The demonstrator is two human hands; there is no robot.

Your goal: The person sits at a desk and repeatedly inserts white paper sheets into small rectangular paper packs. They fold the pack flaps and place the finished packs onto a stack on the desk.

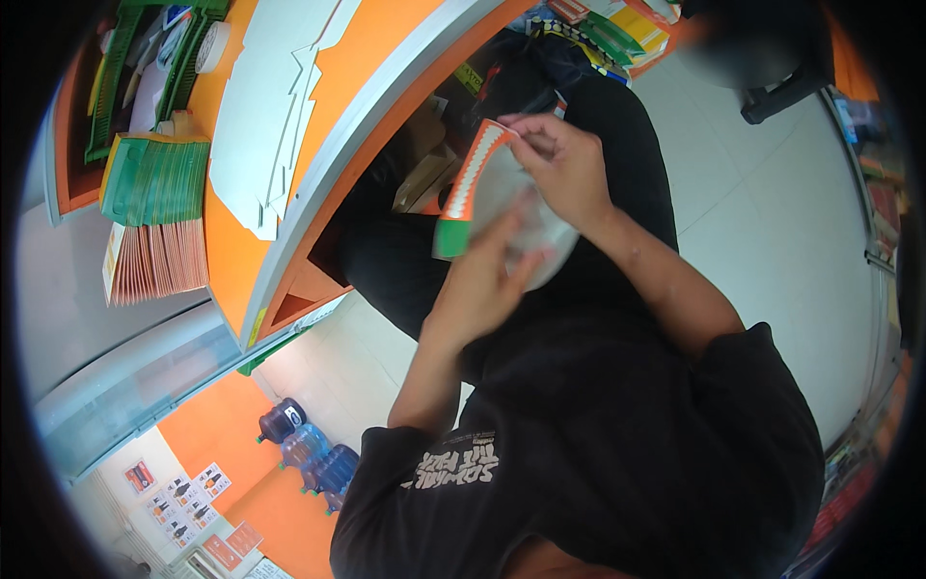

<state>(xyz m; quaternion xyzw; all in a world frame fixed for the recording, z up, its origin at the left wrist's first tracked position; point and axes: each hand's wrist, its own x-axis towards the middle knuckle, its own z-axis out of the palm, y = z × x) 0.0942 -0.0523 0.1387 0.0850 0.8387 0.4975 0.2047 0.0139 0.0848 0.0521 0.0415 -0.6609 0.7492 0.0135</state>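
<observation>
A curved sheet [506, 183] with a pale, see-through-looking middle is over my lap. An orange strip [468, 179] with a white jagged pattern and a green end runs along its left edge. My right hand [571, 169] pinches the sheet's upper edge between thumb and fingers. Lower down, my left hand [487, 275] lies against the sheet, its fingers apart and smeared by motion. Both forearms reach in over my dark clothing. What the sheet's far side looks like is hidden.
To the left, an orange desk [333, 58] carries white cut sheets [256, 116], a stack of green and yellow folded cards [154, 183] and a green basket [178, 72]. Blue water jugs [307, 446] stand at lower left. A dark chair base [772, 96] is at upper right.
</observation>
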